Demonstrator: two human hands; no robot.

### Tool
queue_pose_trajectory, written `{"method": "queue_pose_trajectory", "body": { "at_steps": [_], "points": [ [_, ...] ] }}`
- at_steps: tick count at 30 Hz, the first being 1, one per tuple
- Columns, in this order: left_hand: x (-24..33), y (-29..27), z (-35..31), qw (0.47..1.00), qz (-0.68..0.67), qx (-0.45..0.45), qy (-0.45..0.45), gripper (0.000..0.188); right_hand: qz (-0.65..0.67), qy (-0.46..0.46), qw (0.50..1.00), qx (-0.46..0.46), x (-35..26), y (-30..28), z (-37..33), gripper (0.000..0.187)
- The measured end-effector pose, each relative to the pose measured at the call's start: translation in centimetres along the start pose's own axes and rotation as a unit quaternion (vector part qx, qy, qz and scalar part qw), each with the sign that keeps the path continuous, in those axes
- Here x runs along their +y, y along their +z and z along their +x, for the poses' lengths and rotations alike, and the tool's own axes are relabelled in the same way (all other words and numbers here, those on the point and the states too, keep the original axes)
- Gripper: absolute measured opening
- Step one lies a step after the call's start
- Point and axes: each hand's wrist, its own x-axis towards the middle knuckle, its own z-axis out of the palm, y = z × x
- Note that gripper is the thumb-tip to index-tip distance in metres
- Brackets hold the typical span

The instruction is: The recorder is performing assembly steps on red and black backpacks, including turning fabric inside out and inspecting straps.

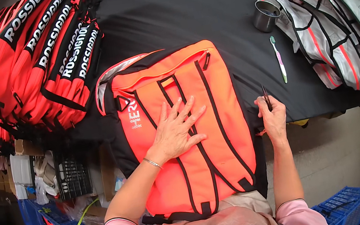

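An orange-red backpack [220, 120] with black trim lies in front of me, its shoulder straps facing up and its lower end against my front. Spread flat across the straps, my left hand [178, 129] presses on the middle of the pack. Just off the pack's right side, my right hand [273, 117] is closed around small dark thread snips [266, 97], whose narrow tips point away from me; the fingers hide most of their handle. Pale lining shows at the pack's upper left corner.
Stacked red backpack pieces [25, 82] with black printed bands fill the left. Grey bag panels [333, 23] with red stripes lie at the right, beside a dark cup [266, 15] and a toothbrush [279, 60] on the black-covered table [162, 14]. Blue crates [346, 206] stand below.
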Motion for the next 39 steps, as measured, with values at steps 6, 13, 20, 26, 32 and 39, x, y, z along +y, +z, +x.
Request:
{"method": "queue_pose_trajectory", "body": {
  "at_steps": [6, 13, 20, 26, 32, 39],
  "points": [
    [-1.9, -1.4, -2.9, 0.998, -0.043, -0.055, -0.011, 0.068, -0.021, -0.024, 0.999, 0.010, -0.6, -1.4, -0.3, 0.021],
    [-3.8, -2.2, -3.5, 0.998, -0.049, -0.045, -0.001, 0.063, -0.047, 0.003, 0.995, 0.086, 0.2, -5.4, -0.2, 0.021],
    [-3.9, -0.1, -3.6, 0.999, -0.048, -0.003, 0.001, 0.059, -0.066, -0.017, 0.993, 0.092, 2.8, -7.8, -0.5, 0.026],
    [-3.3, -1.5, -2.7, 0.979, -0.171, 0.101, -0.039, 0.043, -0.292, -0.111, 0.936, 0.162, 3.0, -10.4, 6.8, 0.040],
    [-3.6, -4.1, 4.6, 0.951, -0.153, 0.256, -0.082, 0.040, -0.504, -0.177, 0.821, 0.203, 5.8, -10.7, 13.0, 0.045],
    [-2.0, -1.6, 9.9, 0.972, -0.068, 0.040, -0.223, 0.071, -0.548, -0.173, 0.803, 0.162, 5.3, -4.4, 15.3, 0.029]
  ]
}}
